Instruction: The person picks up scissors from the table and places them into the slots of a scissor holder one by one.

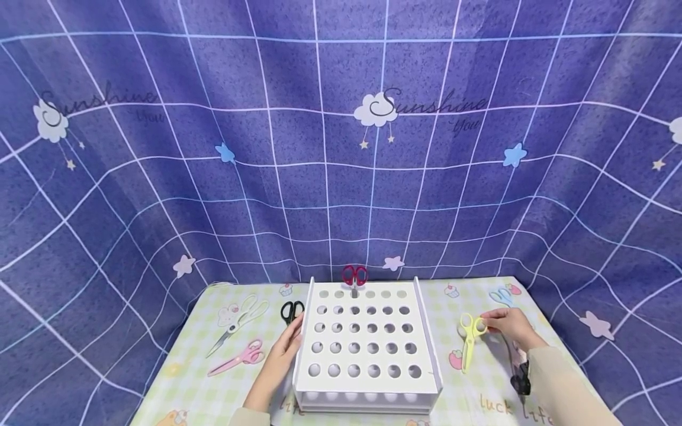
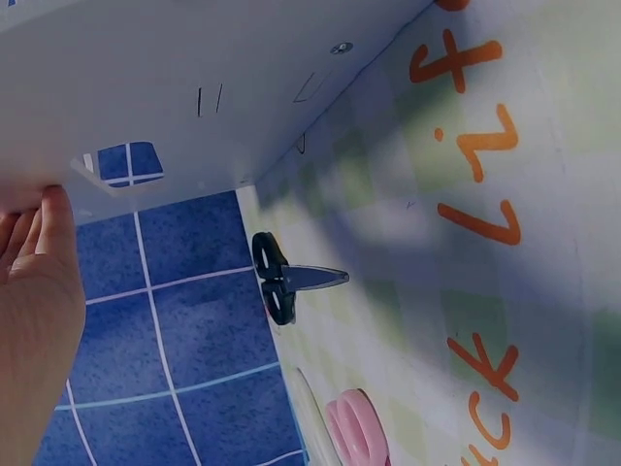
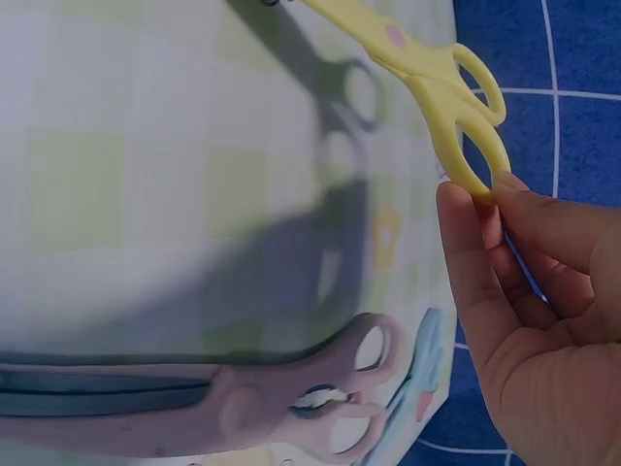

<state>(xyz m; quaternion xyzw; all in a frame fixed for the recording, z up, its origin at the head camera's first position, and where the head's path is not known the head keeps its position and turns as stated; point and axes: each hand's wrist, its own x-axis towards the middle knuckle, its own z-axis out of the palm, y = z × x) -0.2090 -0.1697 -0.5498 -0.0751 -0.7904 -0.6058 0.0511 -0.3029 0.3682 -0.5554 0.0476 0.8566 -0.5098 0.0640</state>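
Note:
My right hand [image 1: 508, 326] pinches one handle loop of the yellow scissors [image 1: 469, 342] between thumb and fingers. In the right wrist view these scissors [image 3: 427, 87] are lifted off the cloth, and their shadow falls beside them. At the left side of the white rack [image 1: 367, 381], my left hand [image 1: 282, 352] rests its fingers against the side panel. The rack has rows of round holes. Red-handled scissors [image 1: 354, 277] stand handles up in its back row. Black-handled scissors [image 1: 292, 310] lie just beyond my left fingertips, partly hidden in the head view.
Left on the checked tablecloth [image 1: 186, 361] lie pale green-handled scissors [image 1: 240, 324] and pink scissors [image 1: 240, 358]. Light blue scissors [image 1: 502, 297] lie at the back right. Mauve scissors [image 3: 262, 398] lie under my right arm. A blue curtain [image 1: 341, 177] hangs behind the table.

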